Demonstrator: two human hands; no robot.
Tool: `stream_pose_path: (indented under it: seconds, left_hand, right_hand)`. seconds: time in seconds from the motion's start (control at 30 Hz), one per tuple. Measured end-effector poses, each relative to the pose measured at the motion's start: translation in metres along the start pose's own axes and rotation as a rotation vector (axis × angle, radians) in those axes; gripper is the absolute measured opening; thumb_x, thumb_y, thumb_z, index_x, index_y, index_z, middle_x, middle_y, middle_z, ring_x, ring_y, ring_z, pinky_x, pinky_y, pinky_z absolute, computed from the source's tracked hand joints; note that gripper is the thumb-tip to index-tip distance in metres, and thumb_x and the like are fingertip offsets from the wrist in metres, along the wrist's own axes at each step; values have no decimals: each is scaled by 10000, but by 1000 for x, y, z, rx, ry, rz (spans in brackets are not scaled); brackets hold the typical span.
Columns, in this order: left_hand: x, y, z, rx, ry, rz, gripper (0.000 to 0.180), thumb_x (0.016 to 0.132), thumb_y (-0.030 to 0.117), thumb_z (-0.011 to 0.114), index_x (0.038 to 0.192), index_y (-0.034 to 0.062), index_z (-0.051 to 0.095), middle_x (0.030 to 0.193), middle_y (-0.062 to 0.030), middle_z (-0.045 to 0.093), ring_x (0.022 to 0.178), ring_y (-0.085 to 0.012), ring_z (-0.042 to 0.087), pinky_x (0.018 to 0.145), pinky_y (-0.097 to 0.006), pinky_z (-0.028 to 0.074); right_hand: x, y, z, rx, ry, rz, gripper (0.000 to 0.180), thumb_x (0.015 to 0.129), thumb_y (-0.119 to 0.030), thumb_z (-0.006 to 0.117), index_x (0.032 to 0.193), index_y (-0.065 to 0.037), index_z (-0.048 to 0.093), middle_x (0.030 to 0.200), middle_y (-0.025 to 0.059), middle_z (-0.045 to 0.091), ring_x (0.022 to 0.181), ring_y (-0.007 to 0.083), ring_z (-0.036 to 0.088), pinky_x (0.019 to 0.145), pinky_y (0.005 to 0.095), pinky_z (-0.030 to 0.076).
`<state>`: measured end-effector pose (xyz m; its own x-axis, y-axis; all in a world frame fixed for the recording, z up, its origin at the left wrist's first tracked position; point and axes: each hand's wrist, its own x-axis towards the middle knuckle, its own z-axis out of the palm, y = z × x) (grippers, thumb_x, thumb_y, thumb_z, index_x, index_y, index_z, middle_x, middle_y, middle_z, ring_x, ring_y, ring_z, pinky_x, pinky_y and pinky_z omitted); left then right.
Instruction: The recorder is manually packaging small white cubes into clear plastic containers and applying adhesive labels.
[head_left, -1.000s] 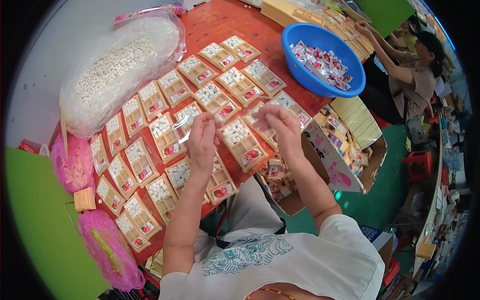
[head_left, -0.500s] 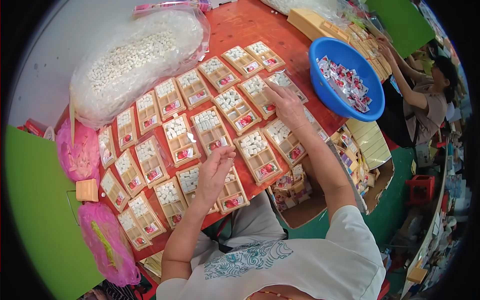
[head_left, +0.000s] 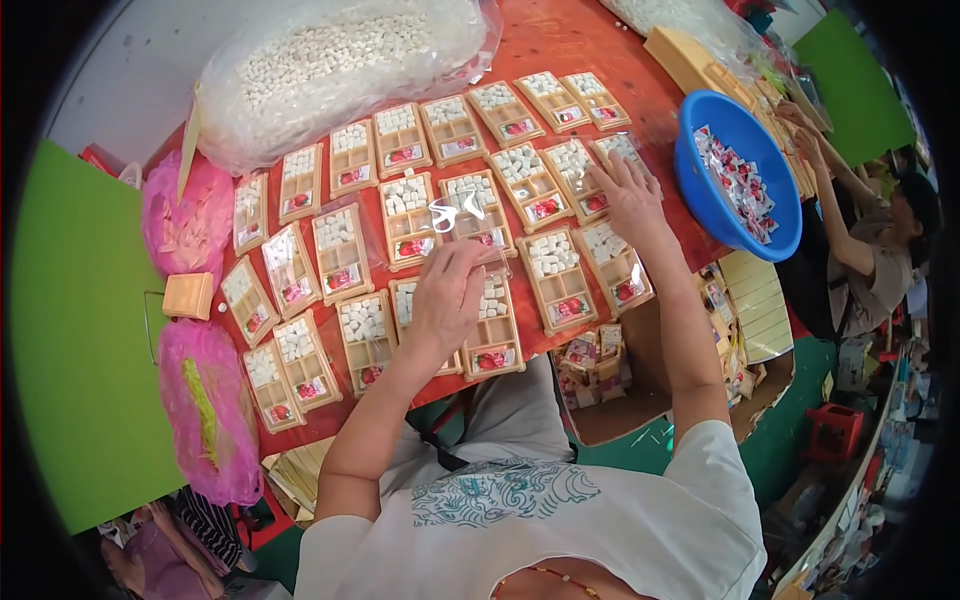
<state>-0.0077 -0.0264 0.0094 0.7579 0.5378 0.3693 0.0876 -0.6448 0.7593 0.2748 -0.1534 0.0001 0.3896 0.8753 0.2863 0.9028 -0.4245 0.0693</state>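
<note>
Left hand (head_left: pixel 445 300) now pinches a clear lid (head_left: pixel 465 215) above a filled tray (head_left: pixel 480 325) — a change from half a second ago. Right hand (head_left: pixel 630 195) has moved farther out, flat and open on a tray (head_left: pixel 615 150) — capping continues.

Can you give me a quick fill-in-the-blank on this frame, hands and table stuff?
1. The left hand pinches a clear plastic ____ above the trays.
2. The right hand lies flat on a tray near the ____ basin.
3. The table top is ____ in colour.
4. Each tray holds small ____ pieces and a red packet.

Missing words: lid; blue; red; white
</note>
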Motion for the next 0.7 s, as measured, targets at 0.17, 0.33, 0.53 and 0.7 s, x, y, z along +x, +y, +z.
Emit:
stream_pose_path:
  seconds: [0.17,0.33,0.53,0.7]
  left_hand:
    - [-1,-13,0,333,0,83,270,835,97,566,1096,30,572,1159,-140,542,1089,-322,498,951,-447,379]
    - [-7,-24,8,361,-72,34,288,827,120,582,1098,26,569,1217,-145,508,1139,-320,467,973,-459,348]
    - [-8,-30,8,316,-61,63,309,822,121,591,1109,8,566,1234,-168,492,1153,-337,461,991,-459,344]
    - [-5,-30,6,275,-38,48,330,833,125,580,1132,-12,558,1261,-196,478,1162,-364,461,1012,-465,349]
  right_hand:
    - [4,-50,-2,319,76,27,286,775,-52,605,1058,-79,636,1035,110,597,988,298,575,870,488,409]
    - [9,-121,-2,433,34,-51,121,811,-161,614,862,-72,678,839,117,608,814,304,602,768,422,422]
    - [16,-134,11,568,-64,76,220,824,-244,605,853,-30,645,835,145,614,816,314,611,778,448,432]
    - [23,-138,18,992,-162,294,260,831,-199,615,987,8,604,815,136,630,697,262,609,634,365,475]
